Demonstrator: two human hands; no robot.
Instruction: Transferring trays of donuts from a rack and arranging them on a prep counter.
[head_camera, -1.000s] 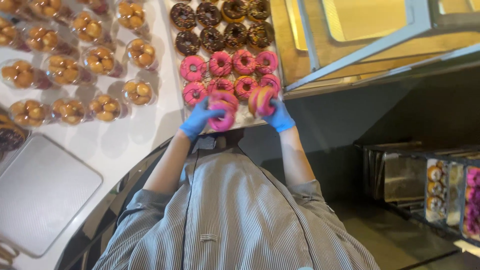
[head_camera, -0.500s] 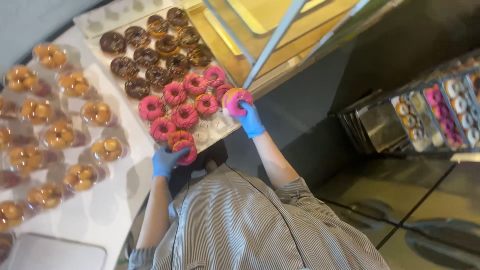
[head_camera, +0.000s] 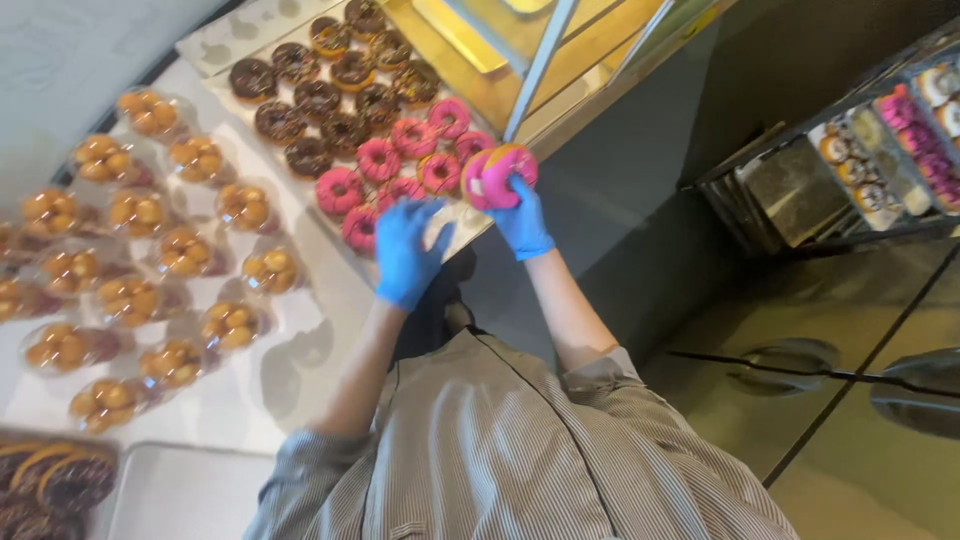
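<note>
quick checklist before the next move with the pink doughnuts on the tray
1. Right hand in a blue glove grips pink-iced ring doughnuts: ok.
2. Left hand, gloved, rests over the near pink doughnut: ok.
3. Free spot on the flat white tray: cannot tell.
4. Chocolate-iced ring doughnuts untouched: ok.
5. How many doughnuts the right hand holds: cannot tell.

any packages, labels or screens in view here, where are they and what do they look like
Clear round plastic tubs: many in rows on the white counter, left of the donut tray, each holding orange-glazed pastries.
Clear-fronted donut boxes: on the rack at far right, holding pink and pale donuts.
No labels, signs or screens that can be made out.
</note>
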